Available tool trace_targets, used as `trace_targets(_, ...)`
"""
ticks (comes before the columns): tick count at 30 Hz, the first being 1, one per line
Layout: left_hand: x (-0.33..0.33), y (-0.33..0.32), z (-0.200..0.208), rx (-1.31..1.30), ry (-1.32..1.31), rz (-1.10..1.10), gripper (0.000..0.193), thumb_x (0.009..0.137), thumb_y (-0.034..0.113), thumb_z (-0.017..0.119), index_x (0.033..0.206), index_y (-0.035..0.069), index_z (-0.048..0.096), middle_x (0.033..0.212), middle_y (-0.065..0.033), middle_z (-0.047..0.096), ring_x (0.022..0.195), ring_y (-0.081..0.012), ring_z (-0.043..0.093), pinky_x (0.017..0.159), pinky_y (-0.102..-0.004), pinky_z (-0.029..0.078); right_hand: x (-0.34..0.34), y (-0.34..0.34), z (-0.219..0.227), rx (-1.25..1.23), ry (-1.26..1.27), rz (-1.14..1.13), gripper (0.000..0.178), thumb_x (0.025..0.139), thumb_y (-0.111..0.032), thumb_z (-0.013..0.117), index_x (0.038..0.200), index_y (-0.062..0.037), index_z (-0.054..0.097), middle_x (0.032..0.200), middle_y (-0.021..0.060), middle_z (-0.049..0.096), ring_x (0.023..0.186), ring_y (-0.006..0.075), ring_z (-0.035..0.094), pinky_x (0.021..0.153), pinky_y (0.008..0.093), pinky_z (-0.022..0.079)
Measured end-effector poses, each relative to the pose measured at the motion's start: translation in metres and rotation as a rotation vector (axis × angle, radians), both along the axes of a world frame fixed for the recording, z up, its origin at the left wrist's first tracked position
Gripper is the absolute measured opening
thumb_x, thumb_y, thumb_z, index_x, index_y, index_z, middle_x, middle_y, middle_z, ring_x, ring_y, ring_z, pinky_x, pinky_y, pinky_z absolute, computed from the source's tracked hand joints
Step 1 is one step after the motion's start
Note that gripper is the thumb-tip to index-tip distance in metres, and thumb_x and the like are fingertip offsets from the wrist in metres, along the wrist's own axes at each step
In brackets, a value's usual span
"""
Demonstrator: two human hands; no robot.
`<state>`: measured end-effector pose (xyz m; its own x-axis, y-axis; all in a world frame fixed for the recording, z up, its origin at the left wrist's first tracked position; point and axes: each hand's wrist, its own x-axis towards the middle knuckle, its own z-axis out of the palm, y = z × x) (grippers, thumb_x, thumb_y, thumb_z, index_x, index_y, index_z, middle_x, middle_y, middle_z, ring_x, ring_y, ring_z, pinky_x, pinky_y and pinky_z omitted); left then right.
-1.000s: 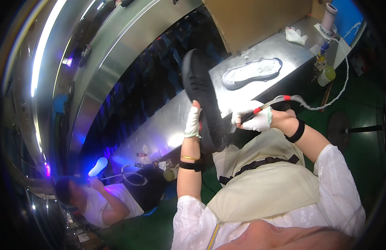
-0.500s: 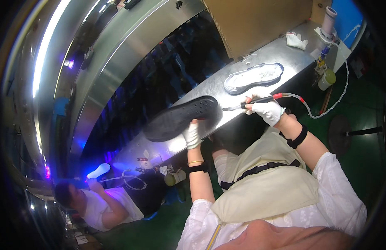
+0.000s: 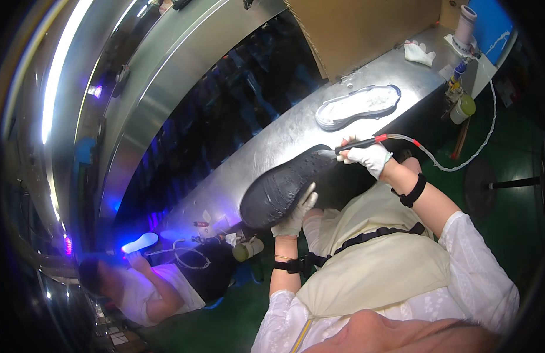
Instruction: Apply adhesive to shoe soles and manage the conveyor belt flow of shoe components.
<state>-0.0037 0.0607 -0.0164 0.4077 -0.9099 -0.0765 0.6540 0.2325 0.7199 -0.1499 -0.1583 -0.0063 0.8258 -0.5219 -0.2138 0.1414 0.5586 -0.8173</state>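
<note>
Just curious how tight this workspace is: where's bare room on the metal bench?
On the metal bench, a bare strip lies between the dark sole and the dark opening; a smaller patch between the white-topped sole and the white glove. It's crowded where the right hand holds a black-handled tool at the dark sole's end, and around the pink cylinder.

Black shoe sole [image 3: 275, 194], white gloves [image 3: 372, 157], cream apron [image 3: 378, 265]

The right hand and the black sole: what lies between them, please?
In the head view, the tool's pale tip lies between the right hand and the sole.
</note>
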Motion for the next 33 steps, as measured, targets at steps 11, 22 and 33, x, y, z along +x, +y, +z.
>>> trace_targets(11, -0.018, -0.026, 0.016, -0.020, 0.393, 0.103, 0.088, 0.083, 0.070, 0.034, 0.140, 0.003, 0.029, 0.139, -0.0171, 0.038, 0.127, -0.0319, 0.039, 0.109, -0.0537, 0.024, 0.003, -0.005, 0.014, -0.057, 0.000, -0.060, 0.018, 0.079, -0.004, 0.067, 0.096, -0.0055, 0.060, 0.089, 0.0034, 0.063, 0.081, 0.0112, 0.061, 0.071, 0.0222, 0.048)
trace_targets(22, -0.024, -0.045, -0.012, -0.037, 0.653, -0.164, 0.070, 0.087, 0.048, 0.043, 0.138, 0.002, 0.030, 0.134, -0.0226, 0.041, 0.121, -0.0341, 0.044, 0.108, -0.0545, 0.026, 0.063, -0.002, -0.016, -0.541, 0.204, -0.165, 0.011, 0.076, -0.005, 0.067, 0.085, -0.0065, 0.063, 0.083, 0.0010, 0.063, 0.077, 0.0087, 0.059, 0.070, 0.0229, 0.048)
trace_targets(33, 0.020, -0.021, -0.078, -0.088, 0.425, -0.030, 0.050, 0.085, 0.035, 0.050, 0.119, -0.002, 0.050, 0.117, -0.0186, 0.057, 0.104, -0.0304, 0.057, 0.092, -0.0406, 0.046, 0.040, 0.020, 0.028, -1.163, -0.373, 0.091, 0.020, 0.064, -0.003, 0.067, 0.083, -0.0093, 0.061, 0.087, 0.0080, 0.062, 0.085, 0.0264, 0.062, 0.075, 0.0337, 0.050)
